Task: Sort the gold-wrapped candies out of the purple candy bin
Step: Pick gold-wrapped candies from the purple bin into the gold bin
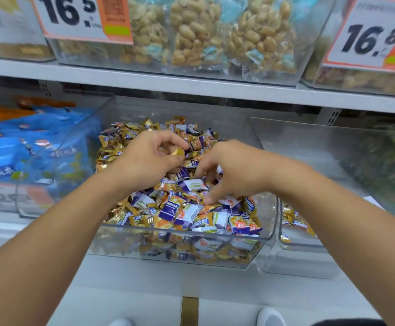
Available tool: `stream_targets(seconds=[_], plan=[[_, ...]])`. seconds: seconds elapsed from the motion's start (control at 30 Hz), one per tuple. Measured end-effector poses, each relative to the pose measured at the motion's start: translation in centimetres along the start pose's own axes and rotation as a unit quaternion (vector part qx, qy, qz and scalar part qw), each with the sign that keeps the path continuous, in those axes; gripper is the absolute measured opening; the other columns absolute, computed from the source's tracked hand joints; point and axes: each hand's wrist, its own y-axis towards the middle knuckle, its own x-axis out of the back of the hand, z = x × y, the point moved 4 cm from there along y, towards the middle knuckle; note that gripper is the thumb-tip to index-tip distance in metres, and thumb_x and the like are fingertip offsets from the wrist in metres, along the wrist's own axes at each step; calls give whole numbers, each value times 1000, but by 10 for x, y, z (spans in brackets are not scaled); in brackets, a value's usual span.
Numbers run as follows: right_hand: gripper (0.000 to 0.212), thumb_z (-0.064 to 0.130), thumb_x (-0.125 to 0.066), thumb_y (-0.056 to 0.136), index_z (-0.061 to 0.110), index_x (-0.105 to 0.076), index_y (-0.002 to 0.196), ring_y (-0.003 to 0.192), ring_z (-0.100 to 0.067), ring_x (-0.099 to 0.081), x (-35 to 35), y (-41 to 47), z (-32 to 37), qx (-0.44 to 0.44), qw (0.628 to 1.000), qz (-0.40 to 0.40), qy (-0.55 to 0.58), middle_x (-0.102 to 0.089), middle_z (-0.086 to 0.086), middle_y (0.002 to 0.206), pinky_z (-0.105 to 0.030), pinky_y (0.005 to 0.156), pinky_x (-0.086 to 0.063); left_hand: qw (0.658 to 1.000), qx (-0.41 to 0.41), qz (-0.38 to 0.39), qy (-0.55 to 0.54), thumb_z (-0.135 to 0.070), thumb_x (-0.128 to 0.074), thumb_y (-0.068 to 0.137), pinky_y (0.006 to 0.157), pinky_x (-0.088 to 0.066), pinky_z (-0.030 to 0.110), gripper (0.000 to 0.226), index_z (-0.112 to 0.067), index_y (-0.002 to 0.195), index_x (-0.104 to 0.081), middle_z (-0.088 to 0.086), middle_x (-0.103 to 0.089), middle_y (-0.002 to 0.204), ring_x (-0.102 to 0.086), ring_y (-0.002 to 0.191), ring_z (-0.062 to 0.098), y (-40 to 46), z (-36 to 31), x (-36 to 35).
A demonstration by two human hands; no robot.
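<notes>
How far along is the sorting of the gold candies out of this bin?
Early to midway. Done: a few gold-wrapped candies already lie in the neighbouring clear bin on the right. In hand: the left hand holds a gold candy, while the right hand picks through the pile. Left: many gold wrappers remain mixed with purple candies in the middle bin.

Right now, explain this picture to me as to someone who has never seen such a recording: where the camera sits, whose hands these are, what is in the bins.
There is one picture, from a camera worn on a person's head, looking down at their own bare hands. No machine is involved. In front stands a clear bin heaped with gold and purple wrapped candies. The left hand pinches a gold-wrapped candy above the pile. The right hand reaches into the purple candies, fingers spread, holding nothing visible. The bin to the right holds a few gold candies. Above, bagged peanuts sit behind price signs.
</notes>
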Motion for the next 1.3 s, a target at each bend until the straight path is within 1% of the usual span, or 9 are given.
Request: stream_targets(seconds=[0.1, 0.23, 0.37, 0.47, 0.6, 0.73, 0.9, 1.13, 1.3], plan=[[25, 32, -88, 73, 17, -76, 87, 78, -14, -64, 4, 2, 6, 29, 996, -50, -69, -71, 3, 82, -26, 66, -48, 999, 18, 6, 38, -3, -55, 96, 46, -44, 18, 29, -26, 98, -72, 4, -72, 81, -66, 60, 11, -3, -2, 1], [11, 16, -88, 74, 14, -77, 75, 57, -12, -66, 32, 1, -18, -17, 974, -187, 128, -72, -2, 63, -26, 62, -56, 998, 39, 41, 3, -9, -44, 99, 60, -41, 24, 33, -21, 94, -75, 8, -67, 88, -50, 65, 15, -6, -11, -3], [10, 4, -80, 81, 0, -72, 84, 59, -22, -66, 28, 3, -15, -11, 916, -204, 344, -68, -17, 66, -32, 62, -61, 998, 12, 60, 23, -53, -55, 94, 70, -44, 33, 33, -24, 94, -72, 7, -71, 93, -51, 69, 14, -5, -13, -9], [13, -1, -77, 82, -5, -68, 91, 62, -22, -66, 24, 4, -10, -4, 881, -207, 425, -65, -14, 66, -33, 65, -62, 1000, -11, 26, 6, -51, -62, 89, 65, -47, 27, 29, -28, 104, -69, -8, -69, 82, -54, 62, 3, 0, -13, -6], [12, -9, -66, 89, 2, -63, 92, 67, -19, -69, 22, 6, -9, 17, 835, -197, 514, -70, -16, 77, -29, 67, -61, 998, -15, 25, -63, -38, -60, 95, 58, -43, 24, 20, -23, 106, -68, 3, -66, 86, -50, 67, 9, -1, -15, -6], [6, 7, -76, 86, 3, -72, 89, 68, -24, -69, 24, 3, -8, -4, 924, -177, 339, -73, -19, 82, -37, 65, -63, 996, 22, -79, -36, -24, -56, 99, 53, -43, 23, 16, -22, 92, -71, 1, -75, 83, -50, 57, 7, 5, -4, 10], [22, 38, -86, 74, 19, -76, 73, 54, 1, -59, -7, 0, 12, 20, 1000, -11, 8, -69, 8, 62, -12, 52, -44, 999, 5, -42, 30, -10, -51, 96, 52, -42, 24, 28, -21, 86, -74, -2, -71, 72, -49, 55, 11, 2, -5, 19], [17, 11, -57, 93, 1, -70, 92, 60, -17, -72, 17, -6, -3, -20, 984, -99, 150, -62, 0, 63, -33, 59, -62, 925, -78, 159, 336, -43, -80, 75, 64, -50, 28, 12, -37, 82, -72, -3, -67, 70, -63, 63, 15, -17, -16, 23], [34, 11, -38, 101, 8, -54, 71, 53, -18, -47, 12, -10, 5, -59, 992, -42, 103, -47, -12, 67, -19, 48, -41, 924, -52, 157, 345, -48, -80, 73, 66, -49, 28, 20, -35, 86, -72, -4, -66, 76, -63, 70, 14, -15, -11, 23]])
